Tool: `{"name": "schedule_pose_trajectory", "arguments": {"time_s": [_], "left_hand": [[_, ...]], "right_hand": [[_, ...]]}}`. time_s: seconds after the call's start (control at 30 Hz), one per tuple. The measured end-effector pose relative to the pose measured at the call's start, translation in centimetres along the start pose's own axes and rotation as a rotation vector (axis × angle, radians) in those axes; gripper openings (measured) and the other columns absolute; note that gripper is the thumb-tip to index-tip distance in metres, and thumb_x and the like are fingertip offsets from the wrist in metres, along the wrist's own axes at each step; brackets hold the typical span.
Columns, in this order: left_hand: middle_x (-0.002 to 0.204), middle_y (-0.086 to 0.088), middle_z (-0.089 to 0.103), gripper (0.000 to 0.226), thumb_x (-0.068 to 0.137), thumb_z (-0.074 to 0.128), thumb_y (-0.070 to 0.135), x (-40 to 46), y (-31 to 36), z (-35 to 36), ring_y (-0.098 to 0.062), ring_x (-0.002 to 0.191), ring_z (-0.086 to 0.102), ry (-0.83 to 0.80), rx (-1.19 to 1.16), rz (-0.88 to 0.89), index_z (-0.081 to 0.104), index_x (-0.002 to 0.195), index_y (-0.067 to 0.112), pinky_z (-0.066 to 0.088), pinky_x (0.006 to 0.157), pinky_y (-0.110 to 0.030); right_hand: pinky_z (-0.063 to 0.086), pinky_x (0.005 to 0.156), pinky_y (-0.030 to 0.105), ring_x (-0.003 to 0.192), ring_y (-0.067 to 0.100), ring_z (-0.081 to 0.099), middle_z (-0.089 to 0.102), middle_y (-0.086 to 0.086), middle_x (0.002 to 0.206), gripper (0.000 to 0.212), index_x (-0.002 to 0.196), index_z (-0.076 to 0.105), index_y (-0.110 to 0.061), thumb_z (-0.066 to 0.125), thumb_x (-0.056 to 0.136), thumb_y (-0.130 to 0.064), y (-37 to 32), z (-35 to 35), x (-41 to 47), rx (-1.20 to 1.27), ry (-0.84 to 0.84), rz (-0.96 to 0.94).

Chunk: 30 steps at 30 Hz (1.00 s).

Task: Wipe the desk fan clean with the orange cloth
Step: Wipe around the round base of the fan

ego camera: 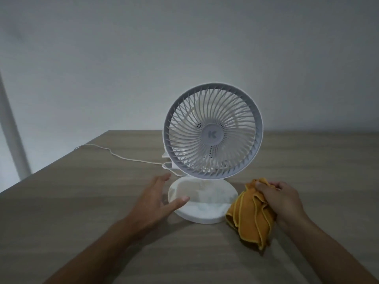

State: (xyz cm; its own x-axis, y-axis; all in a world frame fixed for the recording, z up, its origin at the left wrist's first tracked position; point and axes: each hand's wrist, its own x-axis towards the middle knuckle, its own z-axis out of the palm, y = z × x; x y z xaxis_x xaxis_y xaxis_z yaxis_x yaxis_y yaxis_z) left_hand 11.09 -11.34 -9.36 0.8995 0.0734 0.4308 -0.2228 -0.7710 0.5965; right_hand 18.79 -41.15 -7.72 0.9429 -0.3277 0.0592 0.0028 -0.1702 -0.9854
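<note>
The orange cloth [251, 214] is gripped by the right hand [287, 198] beside the white fan [212, 133]; the fan's round base [202, 201] is touched by the left hand [155, 198], held flat

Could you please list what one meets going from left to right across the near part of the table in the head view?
Left hand → fan base → orange cloth → right hand.
</note>
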Motion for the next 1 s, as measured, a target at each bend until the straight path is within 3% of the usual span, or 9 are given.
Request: {"name": "schedule_pose_trajectory", "arguments": {"time_s": [0.13,0.23,0.33,0.57,0.67,0.73,0.83,0.93,1.0], "left_hand": [[0.122,0.025,0.038,0.089,0.064,0.061,0.081,0.9,0.1,1.0,0.005,0.113,0.039,0.029,0.129,0.123,0.041,0.137,0.032,0.031,0.089,-0.013],[0.134,0.012,0.045,0.099,0.06,0.063,0.082,1.9,-0.5,1.5,-0.008,0.122,0.043,-0.003,0.198,0.131,0.041,0.138,0.026,0.035,0.1,-0.024],[0.143,0.007,0.043,0.106,0.056,0.059,0.087,2.7,-0.9,1.8,-0.009,0.129,0.039,-0.074,0.23,0.136,0.038,0.142,0.028,0.03,0.104,-0.023],[0.144,0.011,0.045,0.118,0.045,0.053,0.095,4.1,-1.7,1.2,-0.008,0.128,0.042,-0.237,0.25,0.057,0.042,0.142,0.028,0.033,0.107,-0.028],[0.142,0.015,0.044,0.122,0.042,0.054,0.096,4.3,-1.8,1.2,-0.006,0.126,0.042,-0.267,0.24,0.047,0.041,0.142,0.028,0.034,0.107,-0.029],[0.143,0.015,0.043,0.125,0.041,0.053,0.097,4.4,-1.8,1.3,-0.005,0.126,0.042,-0.278,0.235,0.052,0.04,0.143,0.027,0.033,0.104,-0.025],[0.145,0.014,0.041,0.127,0.04,0.053,0.097,4.5,-1.9,1.3,-0.004,0.124,0.04,-0.29,0.235,0.064,0.039,0.144,0.026,0.028,0.099,-0.02],[0.145,0.013,0.041,0.127,0.041,0.051,0.098,4.5,-1.8,1.3,-0.004,0.124,0.04,-0.304,0.246,0.063,0.038,0.145,0.026,0.028,0.097,-0.02],[0.143,0.013,0.043,0.126,0.041,0.051,0.098,4.7,-1.7,1.2,-0.004,0.122,0.041,-0.308,0.261,0.066,0.039,0.144,0.026,0.028,0.095,-0.02]], "right_hand": [[0.059,0.085,0.043,0.088,0.028,0.072,0.075,0.015,0.096,0.028,0.096,0.072,-0.007,0.085,0.074,-0.019,-0.5,1.2,1.6,0.168,-0.086,0.038],[0.055,0.081,0.034,0.095,0.017,0.068,0.072,0.001,0.106,0.036,0.115,0.069,-0.017,0.078,0.082,-0.029,-0.3,2.4,1.8,-0.053,-0.096,-0.186],[0.048,0.072,0.023,0.093,0.012,0.066,0.07,-0.008,0.102,0.024,0.113,0.065,-0.03,0.063,0.092,-0.041,0.6,3.8,1.3,-0.3,-0.269,-0.375],[0.035,0.101,0.022,0.121,0.013,0.051,0.052,0.0,0.145,0.042,0.141,0.049,-0.02,0.029,0.106,-0.032,0.9,6.1,0.9,-0.84,-0.5,-0.697],[0.008,0.112,0.011,0.144,0.019,0.034,0.04,0.002,0.156,0.044,0.148,0.041,-0.015,0.03,0.107,-0.026,1.1,6.5,-0.5,-0.89,-0.481,-0.731],[-0.008,0.113,0.009,0.14,0.029,0.042,0.048,0.016,0.148,0.04,0.14,0.049,0.001,0.044,0.102,-0.009,1.3,6.4,-2.8,-0.901,-0.493,-0.88],[0.007,0.12,0.014,0.123,0.028,0.059,0.066,0.019,0.127,0.033,0.12,0.065,0.006,0.056,0.09,-0.004,1.9,5.9,-5.4,-0.894,-0.534,-1.038],[-0.003,0.114,0.002,0.141,-0.002,0.027,0.043,0.0,0.154,0.041,0.144,0.047,-0.013,0.038,0.105,-0.02,1.7,5.5,-5.5,-0.734,-0.606,-0.972],[-0.009,0.109,-0.002,0.144,-0.005,0.018,0.032,-0.005,0.159,0.045,0.15,0.038,-0.019,0.032,0.106,-0.025,2.0,5.3,-4.3,-0.775,-0.575,-0.965]]}}
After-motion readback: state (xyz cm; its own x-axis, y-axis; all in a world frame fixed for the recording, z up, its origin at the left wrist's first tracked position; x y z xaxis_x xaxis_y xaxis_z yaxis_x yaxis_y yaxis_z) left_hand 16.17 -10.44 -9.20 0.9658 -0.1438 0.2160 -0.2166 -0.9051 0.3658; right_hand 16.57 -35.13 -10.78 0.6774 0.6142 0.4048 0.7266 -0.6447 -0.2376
